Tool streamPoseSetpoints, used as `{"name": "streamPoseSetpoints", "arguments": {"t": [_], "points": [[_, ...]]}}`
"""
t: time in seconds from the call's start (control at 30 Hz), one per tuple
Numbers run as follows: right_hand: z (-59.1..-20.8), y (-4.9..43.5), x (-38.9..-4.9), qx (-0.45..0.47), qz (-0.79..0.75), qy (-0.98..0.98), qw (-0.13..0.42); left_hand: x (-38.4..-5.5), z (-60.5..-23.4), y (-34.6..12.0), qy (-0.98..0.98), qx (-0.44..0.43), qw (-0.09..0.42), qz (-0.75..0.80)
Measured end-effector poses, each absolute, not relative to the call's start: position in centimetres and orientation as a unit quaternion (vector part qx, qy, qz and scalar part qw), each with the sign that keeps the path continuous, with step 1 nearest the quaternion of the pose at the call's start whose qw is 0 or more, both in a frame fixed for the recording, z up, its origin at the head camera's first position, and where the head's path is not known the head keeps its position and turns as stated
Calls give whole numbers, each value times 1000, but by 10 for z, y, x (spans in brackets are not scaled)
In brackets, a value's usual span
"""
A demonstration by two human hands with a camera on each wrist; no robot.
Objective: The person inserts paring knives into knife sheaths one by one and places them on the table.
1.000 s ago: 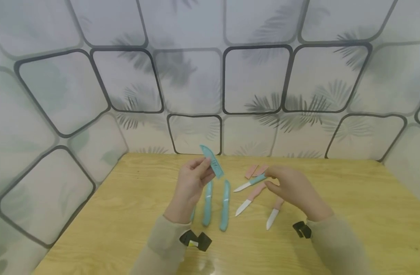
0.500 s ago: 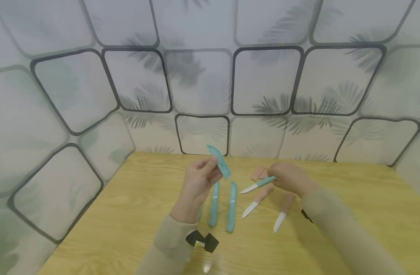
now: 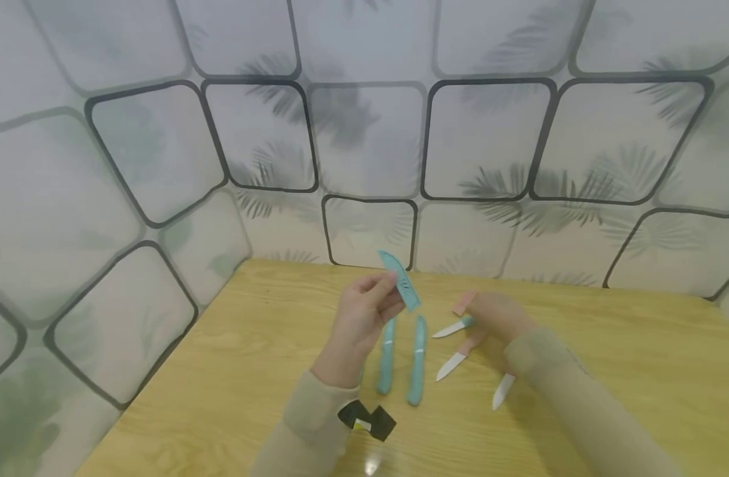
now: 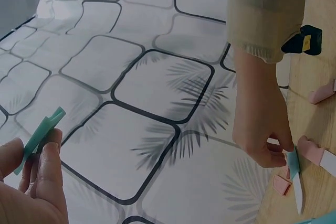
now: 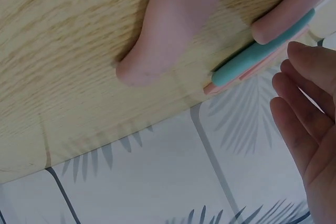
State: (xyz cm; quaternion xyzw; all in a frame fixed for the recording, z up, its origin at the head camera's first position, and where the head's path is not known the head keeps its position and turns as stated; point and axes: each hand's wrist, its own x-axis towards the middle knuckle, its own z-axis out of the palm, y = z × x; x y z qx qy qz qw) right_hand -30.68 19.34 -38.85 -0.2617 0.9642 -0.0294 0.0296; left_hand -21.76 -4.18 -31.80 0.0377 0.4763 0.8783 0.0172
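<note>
My left hand [image 3: 361,315] pinches a teal knife sheath [image 3: 401,285] with slots, holding it tilted above the table. In the left wrist view this sheath [image 4: 43,134] sits between thumb and fingers. My right hand [image 3: 500,317] reaches down over the teal-handled knife [image 3: 450,329], whose white blade points left. The right wrist view shows loosely bent fingers [image 5: 296,129] beside the teal handle [image 5: 252,61], with nothing between thumb and fingers. Two pink-handled knives with bare white blades, one nearer [image 3: 450,366] and one further right [image 3: 503,392], lie close by.
Two sheathed teal knives, one left [image 3: 386,361] and one right [image 3: 417,364], lie side by side; another is mostly hidden behind my left wrist. A pink sheath [image 3: 464,303] lies beyond the right hand. Patterned sheeting [image 3: 370,232] borders the wooden table [image 3: 251,344] behind and left.
The head view has swung rightward, so everything shifts right in it. My right hand has moved lower over the teal-handled knife, covering most of its handle. The left hand still holds the sheath.
</note>
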Motion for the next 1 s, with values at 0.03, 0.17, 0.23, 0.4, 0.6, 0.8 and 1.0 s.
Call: {"name": "streamPoseSetpoints", "arguments": {"t": [0.03, 0.17, 0.23, 0.4, 0.6, 0.8, 1.0], "points": [[-389, 194, -307, -272, -5, 962, 13, -218, -318, -41, 476, 40, 18, 878], [-392, 197, -309, -293, 20, 956, -17, -217, -318, -38, 475, 42, 20, 879], [-393, 197, -311, -301, 18, 953, -20, -218, -318, -38, 474, 40, 21, 879], [-399, 198, -317, -353, 43, 932, -66, -219, -319, -37, 473, 36, 26, 880], [-403, 199, -320, -379, 47, 920, -89, -219, -319, -37, 466, 38, 22, 884], [-402, 197, -319, -386, 49, 916, -99, -219, -319, -38, 463, 38, 24, 885], [-405, 198, -320, -411, 34, 902, -125, -217, -318, -39, 458, 47, 27, 887]]}}
